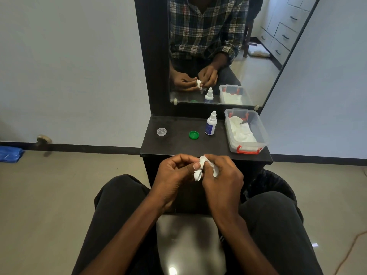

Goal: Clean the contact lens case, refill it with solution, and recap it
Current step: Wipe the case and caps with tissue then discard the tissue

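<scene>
Both hands meet just in front of the black shelf's near edge. My left hand (pixel 174 171) pinches a small white contact lens case (pixel 198 175), mostly hidden by my fingers. My right hand (pixel 222 175) presses a crumpled white tissue (pixel 207 163) against the case. On the shelf (pixel 174 143) lie a green cap (pixel 194 134) and, further left, a clear cap (pixel 161 132), both off the case. A white solution bottle (pixel 211 124) with its cap on stands upright to the right of the green cap.
A clear plastic box (pixel 246 130) with red clasps holds white tissues at the shelf's right end. A mirror (pixel 248 56) rises behind the shelf. A black bin (pixel 272 183) sits by my right knee. A white stool (pixel 188 241) shows between my legs.
</scene>
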